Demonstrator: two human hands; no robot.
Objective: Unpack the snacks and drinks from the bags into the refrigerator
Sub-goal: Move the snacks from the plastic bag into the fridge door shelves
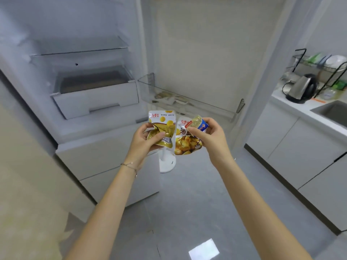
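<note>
The refrigerator stands open in front of me, its glass shelves bare. My left hand grips yellow-and-white snack packets, one folded gold packet under the thumb. My right hand holds another white packet with a potato picture and pinches a small red-and-blue packet on top of it. Both hands hover side by side just below the door bin, which holds a few small pale items.
A white drawer sits pulled out slightly at the bottom of the fridge compartment. To the right a counter carries a kettle, a dish rack and a sink. A white stand base rests on the grey floor.
</note>
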